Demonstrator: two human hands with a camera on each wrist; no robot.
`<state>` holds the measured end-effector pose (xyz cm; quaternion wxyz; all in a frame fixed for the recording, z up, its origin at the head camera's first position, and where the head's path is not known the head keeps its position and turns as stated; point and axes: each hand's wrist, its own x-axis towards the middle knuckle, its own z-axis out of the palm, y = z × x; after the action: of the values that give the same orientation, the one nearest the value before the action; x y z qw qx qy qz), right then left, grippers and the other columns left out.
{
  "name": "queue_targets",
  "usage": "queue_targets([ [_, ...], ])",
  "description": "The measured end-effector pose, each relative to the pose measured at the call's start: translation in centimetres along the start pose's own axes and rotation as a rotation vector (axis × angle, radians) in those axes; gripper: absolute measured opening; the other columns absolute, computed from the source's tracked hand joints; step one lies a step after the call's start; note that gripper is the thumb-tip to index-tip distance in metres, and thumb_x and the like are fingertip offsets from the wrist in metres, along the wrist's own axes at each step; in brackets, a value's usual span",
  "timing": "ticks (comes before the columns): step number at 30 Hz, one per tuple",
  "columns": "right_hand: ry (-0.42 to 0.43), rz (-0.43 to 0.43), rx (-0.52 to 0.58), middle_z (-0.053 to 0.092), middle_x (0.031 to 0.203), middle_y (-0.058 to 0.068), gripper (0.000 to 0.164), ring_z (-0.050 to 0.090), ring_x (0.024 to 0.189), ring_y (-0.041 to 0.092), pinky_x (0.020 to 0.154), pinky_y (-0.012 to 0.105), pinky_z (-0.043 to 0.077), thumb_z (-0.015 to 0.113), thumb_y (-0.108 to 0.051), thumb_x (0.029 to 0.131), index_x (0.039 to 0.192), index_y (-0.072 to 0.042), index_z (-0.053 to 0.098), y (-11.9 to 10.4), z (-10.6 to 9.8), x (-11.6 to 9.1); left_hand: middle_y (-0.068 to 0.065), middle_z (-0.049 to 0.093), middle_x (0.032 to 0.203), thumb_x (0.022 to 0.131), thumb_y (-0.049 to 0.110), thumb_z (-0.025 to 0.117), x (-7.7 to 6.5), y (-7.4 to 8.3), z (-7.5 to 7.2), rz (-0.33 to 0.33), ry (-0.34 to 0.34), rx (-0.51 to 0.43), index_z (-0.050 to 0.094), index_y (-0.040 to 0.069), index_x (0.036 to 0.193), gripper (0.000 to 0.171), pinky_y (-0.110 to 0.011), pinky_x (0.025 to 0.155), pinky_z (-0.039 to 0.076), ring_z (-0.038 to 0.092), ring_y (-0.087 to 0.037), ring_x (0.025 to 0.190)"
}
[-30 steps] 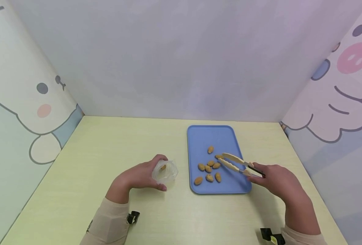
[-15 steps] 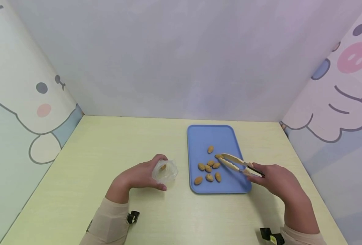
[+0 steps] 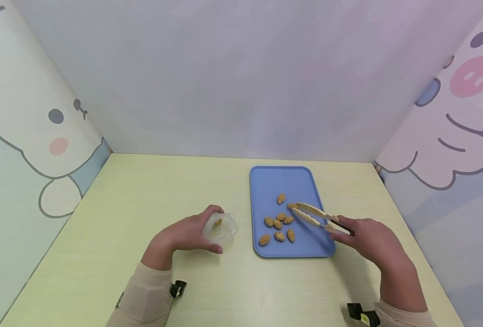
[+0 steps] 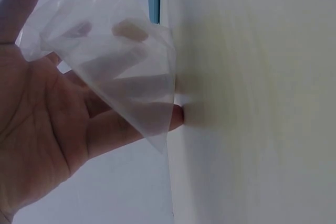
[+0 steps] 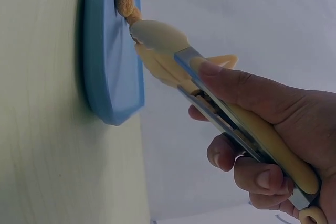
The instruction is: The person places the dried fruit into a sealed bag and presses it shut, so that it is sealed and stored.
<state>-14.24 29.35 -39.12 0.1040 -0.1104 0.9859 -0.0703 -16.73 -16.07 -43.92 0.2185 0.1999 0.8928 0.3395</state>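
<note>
My left hand (image 3: pixel 188 232) holds a clear plastic bag (image 3: pixel 227 231) with its mouth spread, its thumb and fingers around the bag's sides. One peanut (image 3: pixel 218 223) shows inside the bag. In my right hand (image 3: pixel 374 238) is a pair of kitchen tongs (image 5: pixel 205 87) with cream-coloured tips, gripped by the handles. Its tips are at a peanut (image 3: pixel 292 206) over the blue tray (image 3: pixel 280 179); whether they pinch it is hard to tell. Several more unshelled peanuts (image 3: pixel 278 224) lie scattered on the tray, left of and below the tongs.
The tray lies on a pale yellow table (image 3: pixel 164 181), to the right of the bag. A grey wall (image 3: pixel 241 81) stands behind the table, and panels with cartoon animals flank both sides.
The tongs' tips have shifted very slightly away from me, and the peanut at them seems to have moved a little with them. My left hand and the bag stay in place.
</note>
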Motion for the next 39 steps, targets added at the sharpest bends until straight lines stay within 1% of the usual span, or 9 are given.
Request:
queue_targets([
  [3, 0.007, 0.000, 0.002, 0.056, 0.067, -0.004, 0.077, 0.052, 0.069, 0.015, 0.057, 0.035, 0.039, 0.058, -0.070, 0.084, 0.139, -0.017, 0.056, -0.1, -0.1, 0.0, -0.002, 0.058, 0.114, 0.065, 0.055, 0.087, 0.0, 0.0, 0.0, -0.012, 0.003, 0.004, 0.033, 0.034, 0.137, 0.092, -0.039, 0.079, 0.044, 0.055, -0.018, 0.090],
  [7, 0.017, -0.003, 0.004, 0.049, 0.062, -0.005, 0.077, 0.050, 0.067, 0.014, 0.056, 0.035, 0.038, 0.057, -0.070, 0.084, 0.140, -0.018, 0.055, -0.3, -0.2, -0.1, -0.002, 0.058, 0.115, 0.065, 0.055, 0.087, 0.0, 0.1, 0.1, -0.022, 0.002, 0.006, 0.032, 0.035, 0.137, 0.093, -0.038, 0.080, 0.044, 0.055, -0.018, 0.091],
  [9, 0.029, -0.003, 0.004, 0.046, 0.060, -0.004, 0.073, 0.049, 0.066, 0.014, 0.057, 0.034, 0.037, 0.059, -0.068, 0.085, 0.139, -0.019, 0.056, -0.4, -0.2, -0.2, -0.002, 0.058, 0.115, 0.065, 0.055, 0.087, -0.1, 0.1, 0.1, -0.022, 0.001, 0.005, 0.032, 0.034, 0.138, 0.093, -0.038, 0.080, 0.044, 0.055, -0.017, 0.091],
  [13, 0.058, -0.006, 0.011, 0.045, 0.060, -0.006, 0.068, 0.047, 0.063, 0.013, 0.056, 0.034, 0.036, 0.061, -0.063, 0.086, 0.139, -0.021, 0.056, -0.6, -0.3, -0.3, -0.002, 0.058, 0.115, 0.066, 0.054, 0.086, 0.0, 0.1, 0.0, -0.017, -0.002, 0.000, 0.032, 0.032, 0.138, 0.093, -0.039, 0.080, 0.044, 0.054, -0.018, 0.092],
  [16, 0.063, -0.007, 0.021, 0.044, 0.060, -0.006, 0.065, 0.044, 0.061, 0.012, 0.055, 0.033, 0.035, 0.063, -0.059, 0.087, 0.139, -0.021, 0.056, -0.8, -0.4, -0.3, -0.003, 0.057, 0.114, 0.067, 0.053, 0.086, 0.0, 0.1, 0.0, -0.011, -0.004, -0.003, 0.032, 0.031, 0.138, 0.093, -0.039, 0.080, 0.044, 0.054, -0.018, 0.092],
  [19, 0.068, -0.015, 0.026, 0.044, 0.061, -0.007, 0.066, 0.043, 0.060, 0.012, 0.055, 0.032, 0.034, 0.064, -0.059, 0.087, 0.139, -0.020, 0.056, -1.0, -0.4, -0.4, -0.004, 0.057, 0.114, 0.067, 0.052, 0.087, 0.0, 0.1, 0.0, -0.010, -0.004, -0.003, 0.032, 0.031, 0.138, 0.093, -0.039, 0.079, 0.044, 0.054, -0.018, 0.092],
  [23, 0.097, -0.042, 0.026, 0.046, 0.062, -0.009, 0.065, 0.044, 0.060, 0.010, 0.056, 0.032, 0.035, 0.064, -0.059, 0.087, 0.138, -0.020, 0.058, -1.3, -0.4, -0.4, -0.004, 0.058, 0.115, 0.067, 0.053, 0.086, 0.0, 0.1, 0.0, -0.010, -0.004, -0.004, 0.032, 0.031, 0.139, 0.093, -0.039, 0.079, 0.044, 0.054, -0.018, 0.092],
  [30, 0.125, -0.077, 0.031, 0.045, 0.063, -0.012, 0.062, 0.042, 0.059, 0.008, 0.056, 0.031, 0.035, 0.067, -0.055, 0.087, 0.137, -0.018, 0.059, -1.9, -0.6, -0.7, -0.003, 0.058, 0.115, 0.067, 0.052, 0.087, -0.1, 0.3, 0.0, -0.015, -0.006, -0.010, 0.032, 0.032, 0.138, 0.093, -0.038, 0.080, 0.044, 0.055, -0.018, 0.092],
  [39, 0.155, -0.097, 0.037, 0.044, 0.063, -0.014, 0.062, 0.041, 0.058, 0.006, 0.055, 0.030, 0.034, 0.065, -0.058, 0.087, 0.136, -0.021, 0.060, -2.7, -0.6, -1.0, -0.002, 0.057, 0.115, 0.066, 0.053, 0.087, -0.1, 0.2, 0.0, -0.021, -0.007, -0.009, 0.032, 0.034, 0.138, 0.093, -0.038, 0.080, 0.044, 0.055, -0.018, 0.092],
])
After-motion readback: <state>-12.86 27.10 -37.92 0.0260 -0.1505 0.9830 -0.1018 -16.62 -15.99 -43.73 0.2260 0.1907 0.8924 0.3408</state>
